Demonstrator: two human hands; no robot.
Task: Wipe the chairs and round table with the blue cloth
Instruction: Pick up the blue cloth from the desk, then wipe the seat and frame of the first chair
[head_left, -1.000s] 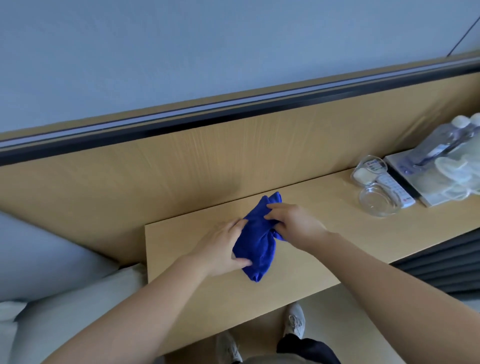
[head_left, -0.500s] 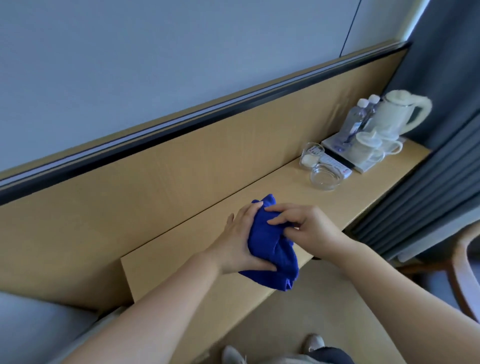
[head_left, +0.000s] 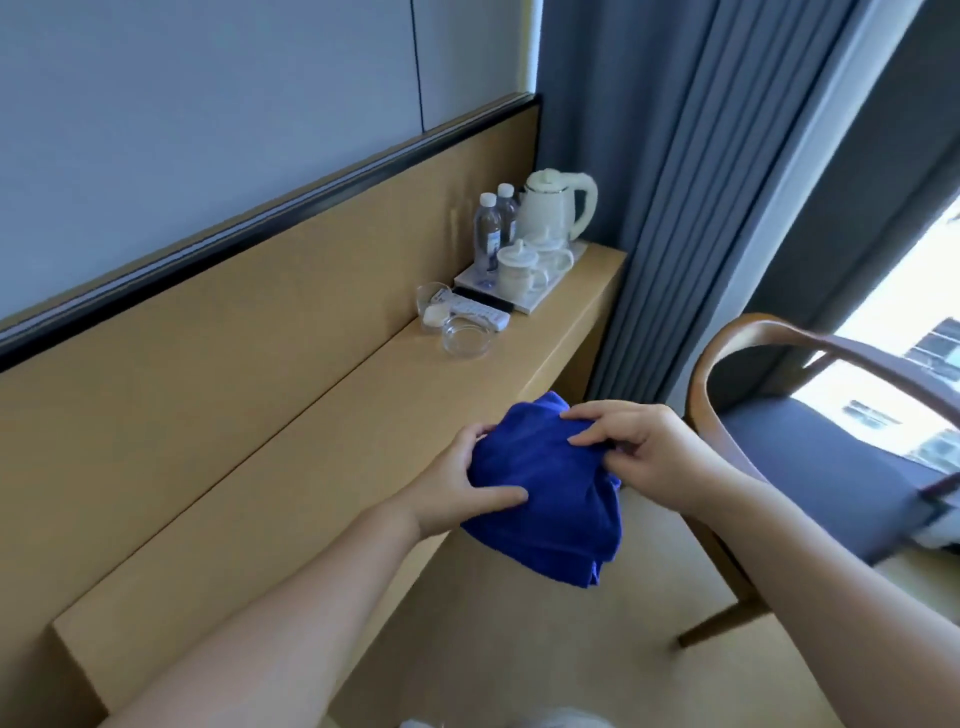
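Fingers (head_left: 491, 503) of the left hand (head_left: 457, 483) curl round the blue cloth (head_left: 550, 499), thumb pressed on top, while the right hand (head_left: 639, 452) pinches its upper folds. It's a deep royal blue, soft and bunched, drooping in thick folds, held in the air past the wooden shelf (head_left: 311, 457) edge, near the chair (head_left: 810, 441).
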